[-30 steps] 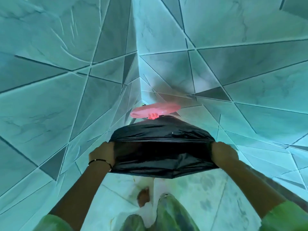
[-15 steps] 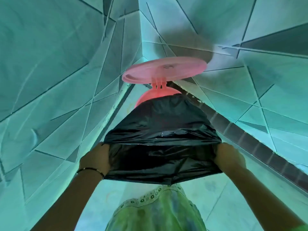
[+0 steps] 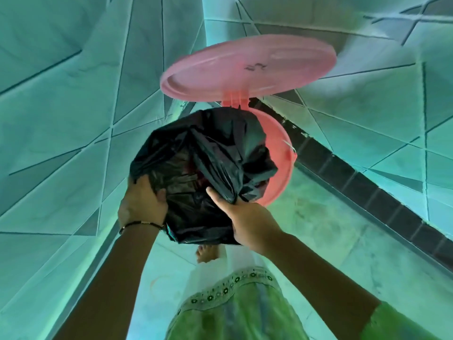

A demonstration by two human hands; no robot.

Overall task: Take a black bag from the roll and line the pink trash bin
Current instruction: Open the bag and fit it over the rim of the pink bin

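Over the mouth of the pink trash bin (image 3: 282, 153), you are working the black bag (image 3: 203, 168) into place, so the step in hand is the lining itself: the bag is already off the roll, which is not in view. The bin is standing on the floor (image 3: 331, 229) in the corner of tiled walls (image 3: 61, 119), with its hinged lid (image 3: 247, 67) tipped up and open behind it. The bag is lying bunched and crumpled across most of the opening, hiding the near and left rim, while the right side of the rim is showing bare pink.

Your left hand (image 3: 142, 204) is gripping the bag's near-left edge, with the thumb curled over the plastic and the fingers hidden beneath it. Your right hand (image 3: 247, 217) is holding the near-right part of the bag: a gathered fold is running down into the palm, while the forefinger is lying straight and pressing against the plastic. Whether the remaining fingers are closing round the fold cannot be told, since they are hidden behind the hand.

By the look of it, the lining is about half done. The next move is likely calling for you to spread the mouth of the bag wide, draw its edge over the exposed right rim, then push the slack down inside the bin.
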